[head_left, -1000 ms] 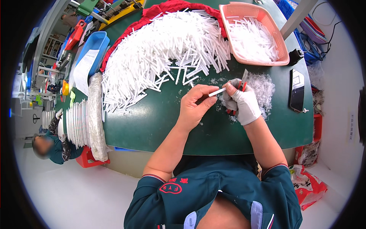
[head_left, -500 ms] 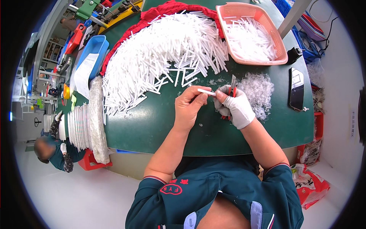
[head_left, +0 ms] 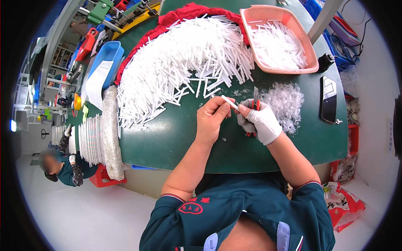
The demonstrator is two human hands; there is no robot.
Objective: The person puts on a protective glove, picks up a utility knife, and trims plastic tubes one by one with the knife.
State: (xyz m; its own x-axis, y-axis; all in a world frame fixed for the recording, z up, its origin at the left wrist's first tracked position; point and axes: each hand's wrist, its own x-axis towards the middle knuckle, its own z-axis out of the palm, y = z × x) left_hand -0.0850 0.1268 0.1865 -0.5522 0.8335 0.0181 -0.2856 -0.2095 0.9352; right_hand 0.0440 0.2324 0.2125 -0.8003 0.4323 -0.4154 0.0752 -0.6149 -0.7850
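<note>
My left hand (head_left: 212,119) is bare and pinches one short white plastic tube (head_left: 229,102) by its lower end, tilted up to the left. My right hand (head_left: 259,121) wears a white glove and grips red-handled cutters (head_left: 255,97), whose blades point up beside the tube's right end. Both hands hover over the green table (head_left: 167,142). A big heap of white tubes (head_left: 176,67) spreads behind my left hand. A fluffy pile of clear trimmings (head_left: 287,102) lies just right of my gloved hand.
A pink basket (head_left: 310,54) of white tubes stands at the back right. A dark phone (head_left: 328,99) lies at the right edge. A wrapped stack of white plates (head_left: 94,140) and a blue tray (head_left: 109,54) with paper sit left. Another person (head_left: 58,169) crouches on the floor at left.
My hands shifted slightly up the table. The tube in my left hand swung from pointing right to tilting up-left, now meeting the cutters' blades.
</note>
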